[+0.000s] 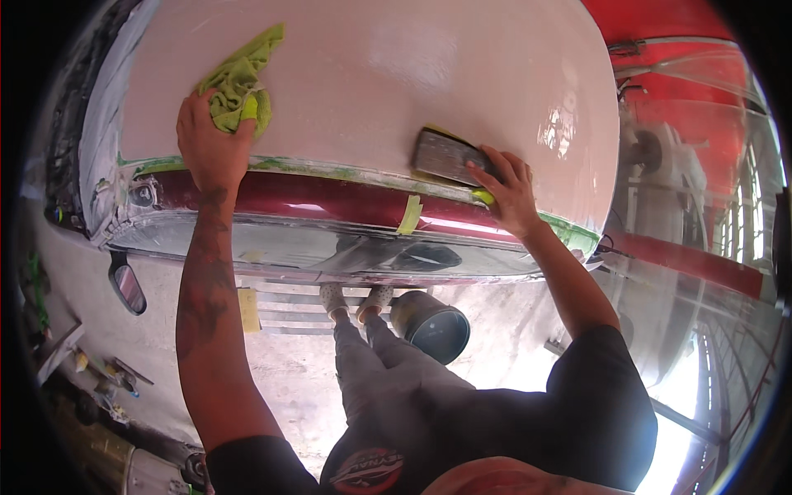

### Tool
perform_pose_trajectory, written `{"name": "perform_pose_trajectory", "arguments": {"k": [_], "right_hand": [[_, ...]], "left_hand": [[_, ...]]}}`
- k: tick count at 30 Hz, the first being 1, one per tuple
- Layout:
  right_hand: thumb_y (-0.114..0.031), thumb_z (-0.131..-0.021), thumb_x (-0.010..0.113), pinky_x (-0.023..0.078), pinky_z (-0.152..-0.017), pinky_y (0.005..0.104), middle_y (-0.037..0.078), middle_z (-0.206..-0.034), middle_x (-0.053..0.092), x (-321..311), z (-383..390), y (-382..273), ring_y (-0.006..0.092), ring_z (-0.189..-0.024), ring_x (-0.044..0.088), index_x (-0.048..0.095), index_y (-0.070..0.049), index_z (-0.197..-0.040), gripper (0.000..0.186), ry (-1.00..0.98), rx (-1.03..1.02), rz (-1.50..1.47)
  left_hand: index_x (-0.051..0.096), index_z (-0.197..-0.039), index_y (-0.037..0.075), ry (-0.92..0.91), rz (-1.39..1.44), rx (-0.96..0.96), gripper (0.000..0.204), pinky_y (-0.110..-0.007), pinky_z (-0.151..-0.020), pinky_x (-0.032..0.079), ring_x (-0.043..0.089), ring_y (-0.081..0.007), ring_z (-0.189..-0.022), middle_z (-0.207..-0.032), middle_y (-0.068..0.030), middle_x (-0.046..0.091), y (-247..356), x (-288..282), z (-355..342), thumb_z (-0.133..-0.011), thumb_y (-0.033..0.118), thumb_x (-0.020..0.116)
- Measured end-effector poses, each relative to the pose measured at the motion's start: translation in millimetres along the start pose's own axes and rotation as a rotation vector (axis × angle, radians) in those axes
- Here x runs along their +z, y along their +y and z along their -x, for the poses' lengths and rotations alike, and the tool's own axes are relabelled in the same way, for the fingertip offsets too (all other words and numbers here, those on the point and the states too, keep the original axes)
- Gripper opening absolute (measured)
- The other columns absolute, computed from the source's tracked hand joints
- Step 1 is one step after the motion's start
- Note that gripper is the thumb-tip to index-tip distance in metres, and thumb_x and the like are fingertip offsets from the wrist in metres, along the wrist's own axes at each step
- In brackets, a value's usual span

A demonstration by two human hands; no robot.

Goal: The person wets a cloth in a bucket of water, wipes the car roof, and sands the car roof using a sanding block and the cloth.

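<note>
My left hand [213,147] is closed round a crumpled yellow-green cloth [238,82] on the pale pinkish car roof [355,91]. One corner of the cloth trails away from me. Toward the roof's near edge on the right, my right hand [513,191] grips the end of a dark, flat rectangular sanding block [450,157]. The block lies tilted against the wet-looking roof surface; its underside is hidden. Something bright yellow-green covers each thumb.
Below the roof runs a dark red side strip [322,202] with a piece of yellow tape [409,214] on it. A side mirror [125,285] juts out at left. Near my feet stand a slatted platform [285,309] and a dark bucket [433,328]. Plastic sheeting [693,148] hangs at right.
</note>
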State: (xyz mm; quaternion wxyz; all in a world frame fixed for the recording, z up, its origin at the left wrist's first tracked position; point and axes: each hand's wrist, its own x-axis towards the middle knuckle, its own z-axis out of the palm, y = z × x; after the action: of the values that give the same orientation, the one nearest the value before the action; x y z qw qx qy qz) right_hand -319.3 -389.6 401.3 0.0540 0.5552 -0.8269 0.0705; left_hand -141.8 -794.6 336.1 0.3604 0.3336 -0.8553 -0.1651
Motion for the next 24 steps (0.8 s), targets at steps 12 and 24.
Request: {"name": "perform_pose_trajectory", "arguments": {"k": [12,24], "right_hand": [[-0.011,-0.08,0.066,0.04,-0.1,0.0466,0.005,-0.139,0.049,53.1,-172.4,-18.7,0.0316,-0.122,0.049,0.057,-0.032,-0.136,0.06,0.208,-0.067,0.03],[-0.025,-0.088,0.066,0.046,-0.097,0.0474,0.006,-0.137,0.055,27.1,-171.1,127.5,0.0346,-0.117,0.053,0.056,-0.027,-0.135,0.048,0.268,0.183,0.195]], "left_hand": [[0.054,-0.123,0.006,-0.031,0.002,0.044,0.057,-0.053,-0.101,0.042,0.05,-0.0414,-0.12,-0.125,-0.0186,0.054,4.6,-1.8,-0.8,-0.072,0.023,0.075],[0.053,-0.126,0.004,-0.053,-0.029,0.02,0.061,-0.051,-0.104,0.04,0.046,-0.0405,-0.126,-0.131,-0.0185,0.052,0.3,3.5,-0.5,-0.072,0.018,0.076]]}}
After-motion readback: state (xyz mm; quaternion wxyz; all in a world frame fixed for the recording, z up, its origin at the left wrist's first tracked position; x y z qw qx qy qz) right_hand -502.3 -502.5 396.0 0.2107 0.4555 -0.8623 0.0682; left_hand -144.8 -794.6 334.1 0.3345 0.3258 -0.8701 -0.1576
